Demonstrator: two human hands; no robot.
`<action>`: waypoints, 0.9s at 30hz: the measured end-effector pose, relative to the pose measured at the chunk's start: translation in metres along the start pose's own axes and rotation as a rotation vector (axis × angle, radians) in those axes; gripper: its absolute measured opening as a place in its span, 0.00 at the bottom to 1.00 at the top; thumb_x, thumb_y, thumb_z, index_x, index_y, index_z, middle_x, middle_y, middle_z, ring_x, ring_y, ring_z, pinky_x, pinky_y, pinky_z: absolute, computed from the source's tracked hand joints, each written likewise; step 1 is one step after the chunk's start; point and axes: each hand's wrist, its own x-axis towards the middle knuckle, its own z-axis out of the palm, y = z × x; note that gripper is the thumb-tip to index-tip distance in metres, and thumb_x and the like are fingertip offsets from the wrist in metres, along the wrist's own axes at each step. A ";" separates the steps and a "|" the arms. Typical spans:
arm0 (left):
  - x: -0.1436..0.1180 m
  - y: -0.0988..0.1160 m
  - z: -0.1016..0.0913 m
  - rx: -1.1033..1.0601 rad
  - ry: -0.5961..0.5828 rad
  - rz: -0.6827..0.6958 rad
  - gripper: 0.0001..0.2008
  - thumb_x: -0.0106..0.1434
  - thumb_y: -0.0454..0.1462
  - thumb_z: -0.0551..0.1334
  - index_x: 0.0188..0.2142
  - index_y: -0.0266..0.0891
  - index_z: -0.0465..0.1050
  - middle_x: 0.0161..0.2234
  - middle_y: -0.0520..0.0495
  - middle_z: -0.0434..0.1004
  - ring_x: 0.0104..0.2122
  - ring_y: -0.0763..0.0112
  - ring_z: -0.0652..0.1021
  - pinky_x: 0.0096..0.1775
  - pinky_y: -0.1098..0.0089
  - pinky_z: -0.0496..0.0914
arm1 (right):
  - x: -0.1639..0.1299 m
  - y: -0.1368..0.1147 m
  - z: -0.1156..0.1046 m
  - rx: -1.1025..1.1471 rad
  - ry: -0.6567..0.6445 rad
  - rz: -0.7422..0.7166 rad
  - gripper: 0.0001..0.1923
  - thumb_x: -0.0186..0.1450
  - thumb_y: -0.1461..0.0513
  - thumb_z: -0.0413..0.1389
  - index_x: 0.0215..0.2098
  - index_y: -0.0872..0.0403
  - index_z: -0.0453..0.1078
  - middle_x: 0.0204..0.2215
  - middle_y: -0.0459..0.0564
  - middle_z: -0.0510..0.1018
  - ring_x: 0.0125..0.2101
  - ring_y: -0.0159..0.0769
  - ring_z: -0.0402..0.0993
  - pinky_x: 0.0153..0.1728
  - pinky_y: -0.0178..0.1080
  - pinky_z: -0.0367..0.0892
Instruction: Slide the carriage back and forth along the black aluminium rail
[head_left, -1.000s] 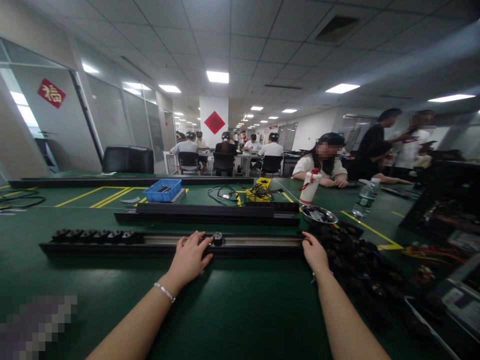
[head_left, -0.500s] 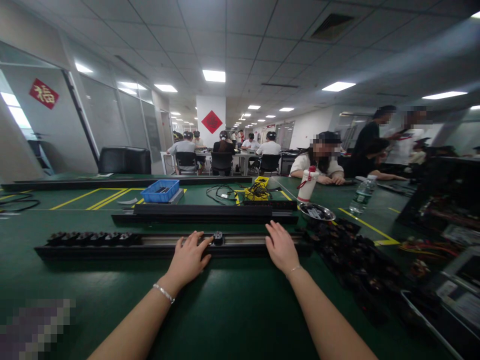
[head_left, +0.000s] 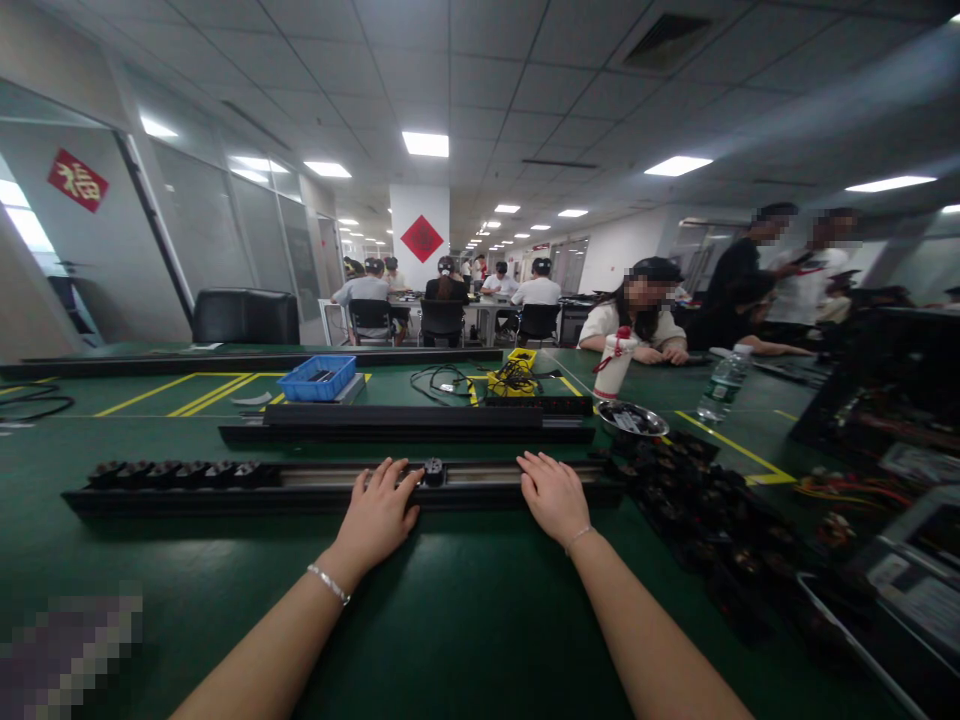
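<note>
Both hands are down flat on a long black metal rail with a silvery channel point(head_left: 330, 487) that lies crosswise on the green table mat point(head_left: 465, 610). The left hand point(head_left: 377, 512) lies palm down with fingers loosely spread over the rail's near edge, fingertips right beside a small round black slider piece point(head_left: 433, 470) sitting in the channel. The right hand point(head_left: 553, 493) is also palm down and open, fingers resting across the rail a bit to the right of that slider, not gripping anything.

At the rail's left end there's a row of black plug-like parts point(head_left: 176, 472) already lined up in the channel. To the right of the rail sits a heap of loose black parts point(head_left: 697, 500), with a shallow metal dish point(head_left: 637, 419) just behind it. A second long black rail point(head_left: 405, 424) lies parallel further back, and a blue plastic tray point(head_left: 321, 379) is beyond that. A seated co-worker in a white shirt point(head_left: 636, 328) is at the far right side of the table.
</note>
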 end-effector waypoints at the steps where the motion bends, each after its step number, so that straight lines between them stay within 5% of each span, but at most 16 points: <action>1: 0.000 0.001 0.001 -0.007 0.005 0.009 0.24 0.58 0.39 0.55 0.55 0.47 0.62 0.58 0.44 0.62 0.59 0.55 0.60 0.56 0.50 0.53 | 0.000 0.000 0.000 -0.001 0.003 -0.001 0.21 0.64 0.58 0.41 0.52 0.47 0.67 0.54 0.45 0.69 0.55 0.38 0.60 0.55 0.47 0.51; 7: 0.000 0.006 0.001 -0.070 0.004 0.057 0.24 0.58 0.39 0.55 0.55 0.41 0.61 0.54 0.43 0.68 0.55 0.60 0.64 0.56 0.54 0.52 | 0.000 -0.001 0.000 -0.018 0.029 -0.010 0.21 0.64 0.59 0.42 0.51 0.48 0.68 0.53 0.46 0.70 0.55 0.37 0.60 0.53 0.44 0.53; 27: 0.006 0.011 -0.004 -0.066 -0.070 0.016 0.23 0.60 0.38 0.53 0.56 0.49 0.60 0.44 0.48 0.74 0.46 0.64 0.71 0.54 0.56 0.52 | -0.001 -0.002 0.000 -0.015 0.061 -0.013 0.20 0.65 0.59 0.42 0.50 0.48 0.69 0.51 0.47 0.72 0.54 0.36 0.62 0.51 0.44 0.55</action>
